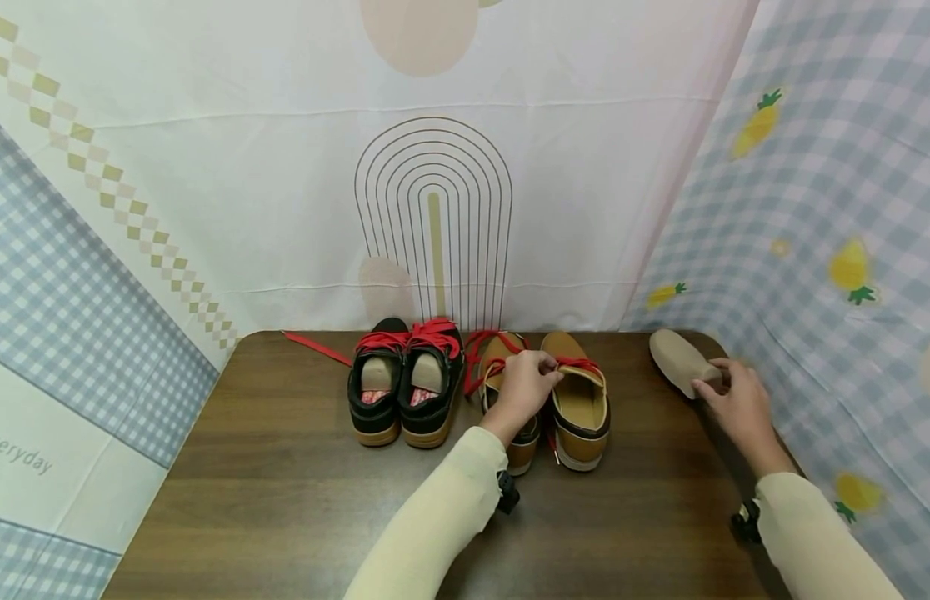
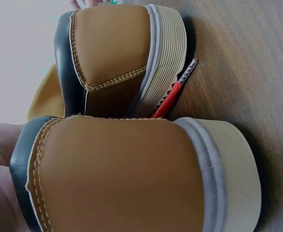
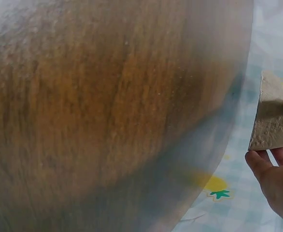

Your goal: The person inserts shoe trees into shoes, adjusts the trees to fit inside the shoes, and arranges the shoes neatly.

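Two tan shoes with red laces stand side by side in the head view. My left hand (image 1: 521, 383) reaches over the left tan shoe (image 1: 523, 454). Its curled thumb and fingers pinch the laced front of the right tan shoe (image 1: 581, 442); their exact hold is partly hidden. That shoe's inside shows bare lining. In the left wrist view, the left shoe's heel (image 2: 122, 169) fills the foreground, with a red lace tip (image 2: 173, 92) beyond it. Over the table's right end, my right hand (image 1: 738, 404) grips a beige shoe insert (image 1: 678, 360) by its squared end.
Two black shoes (image 1: 431, 425) with red laces stand left of the tan pair, a beige insert (image 1: 426, 372) inside each. A loose red lace (image 1: 318, 347) lies at the back left of the brown table (image 1: 285, 483). Patterned cloth (image 1: 585, 208) hangs behind and beside it.
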Action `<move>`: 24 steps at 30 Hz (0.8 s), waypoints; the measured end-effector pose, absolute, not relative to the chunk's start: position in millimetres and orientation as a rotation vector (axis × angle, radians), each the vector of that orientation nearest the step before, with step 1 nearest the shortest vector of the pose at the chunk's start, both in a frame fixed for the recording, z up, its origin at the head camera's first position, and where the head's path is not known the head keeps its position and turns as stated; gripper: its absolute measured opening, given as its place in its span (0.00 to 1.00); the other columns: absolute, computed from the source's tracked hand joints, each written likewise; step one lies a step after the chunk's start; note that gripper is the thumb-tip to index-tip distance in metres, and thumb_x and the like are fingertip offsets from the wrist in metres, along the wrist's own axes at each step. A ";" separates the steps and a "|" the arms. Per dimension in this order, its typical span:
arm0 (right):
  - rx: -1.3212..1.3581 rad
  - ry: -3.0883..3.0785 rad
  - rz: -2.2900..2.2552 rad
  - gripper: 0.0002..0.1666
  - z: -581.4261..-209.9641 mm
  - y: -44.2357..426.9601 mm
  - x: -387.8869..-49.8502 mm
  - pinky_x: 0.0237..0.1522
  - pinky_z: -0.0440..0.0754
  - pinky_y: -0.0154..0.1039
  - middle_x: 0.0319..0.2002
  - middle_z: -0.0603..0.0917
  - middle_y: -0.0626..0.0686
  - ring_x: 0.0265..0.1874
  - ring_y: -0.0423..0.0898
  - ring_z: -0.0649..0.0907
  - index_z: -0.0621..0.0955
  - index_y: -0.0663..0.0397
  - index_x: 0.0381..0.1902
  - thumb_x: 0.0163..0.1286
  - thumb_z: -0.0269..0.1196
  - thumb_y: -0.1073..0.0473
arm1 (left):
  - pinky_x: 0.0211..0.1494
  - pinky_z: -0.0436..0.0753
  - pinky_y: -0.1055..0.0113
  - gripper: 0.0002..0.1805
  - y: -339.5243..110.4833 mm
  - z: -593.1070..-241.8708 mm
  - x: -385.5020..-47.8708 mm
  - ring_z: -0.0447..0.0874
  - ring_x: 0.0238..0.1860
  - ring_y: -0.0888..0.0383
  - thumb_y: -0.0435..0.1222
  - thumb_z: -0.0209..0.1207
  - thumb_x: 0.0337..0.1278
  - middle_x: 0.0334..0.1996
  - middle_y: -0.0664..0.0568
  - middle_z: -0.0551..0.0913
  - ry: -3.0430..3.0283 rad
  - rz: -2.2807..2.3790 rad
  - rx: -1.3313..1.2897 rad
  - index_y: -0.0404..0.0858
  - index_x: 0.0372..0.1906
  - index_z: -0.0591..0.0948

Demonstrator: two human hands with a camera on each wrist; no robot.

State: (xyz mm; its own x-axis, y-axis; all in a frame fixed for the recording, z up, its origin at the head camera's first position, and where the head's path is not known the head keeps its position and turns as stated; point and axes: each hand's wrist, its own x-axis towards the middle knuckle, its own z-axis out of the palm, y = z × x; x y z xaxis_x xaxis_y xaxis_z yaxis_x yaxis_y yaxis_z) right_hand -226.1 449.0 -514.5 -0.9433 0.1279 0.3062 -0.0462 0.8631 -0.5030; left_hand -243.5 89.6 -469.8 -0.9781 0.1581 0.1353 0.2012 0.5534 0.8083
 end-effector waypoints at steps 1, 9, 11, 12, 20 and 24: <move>-0.057 -2.704 0.740 0.30 -513.8 448.6 -225.5 0.42 0.71 0.57 0.47 0.79 0.70 0.45 0.63 0.75 0.74 0.70 0.63 0.74 0.66 0.54 | 0.36 0.82 0.74 0.06 89.6 -469.9 -243.8 0.88 0.36 0.61 0.36 0.71 0.62 0.37 0.52 0.91 -2.728 -1.433 -0.317 0.39 0.41 0.90; 0.001 -2.698 0.763 0.28 -506.9 444.1 -217.0 0.39 0.70 0.45 0.46 0.78 0.69 0.43 0.60 0.76 0.75 0.70 0.63 0.74 0.67 0.55 | 0.35 0.81 0.74 0.05 89.9 -470.0 -244.0 0.86 0.35 0.62 0.36 0.71 0.62 0.36 0.52 0.91 -2.736 -1.433 -0.313 0.40 0.41 0.90; 0.017 -2.690 0.766 0.28 -504.1 441.9 -215.0 0.39 0.70 0.45 0.46 0.78 0.69 0.43 0.61 0.76 0.76 0.70 0.62 0.73 0.67 0.56 | 0.35 0.81 0.74 0.05 89.8 -469.9 -244.1 0.86 0.35 0.62 0.36 0.71 0.62 0.36 0.52 0.91 -2.733 -1.430 -0.313 0.40 0.40 0.90; 0.025 -2.683 0.767 0.28 -502.9 440.8 -213.9 0.39 0.70 0.45 0.46 0.79 0.69 0.43 0.61 0.76 0.76 0.71 0.62 0.73 0.67 0.57 | 0.35 0.81 0.74 0.05 89.8 -469.8 -244.1 0.86 0.35 0.62 0.36 0.71 0.62 0.36 0.52 0.91 -2.733 -1.427 -0.313 0.40 0.40 0.90; 0.023 -2.653 0.761 0.26 -496.2 431.3 -205.1 0.40 0.67 0.45 0.44 0.78 0.68 0.42 0.59 0.74 0.77 0.69 0.60 0.70 0.68 0.59 | 0.35 0.82 0.74 0.05 90.1 -470.7 -244.4 0.86 0.34 0.62 0.36 0.71 0.62 0.35 0.53 0.91 -2.726 -1.438 -0.306 0.39 0.40 0.90; 0.038 -2.633 0.763 0.26 -493.2 427.8 -201.8 0.40 0.67 0.46 0.44 0.78 0.67 0.43 0.59 0.74 0.77 0.69 0.60 0.69 0.69 0.59 | 0.35 0.82 0.74 0.05 90.5 -471.3 -244.8 0.86 0.34 0.62 0.37 0.71 0.62 0.35 0.53 0.91 -2.731 -1.431 -0.305 0.40 0.40 0.90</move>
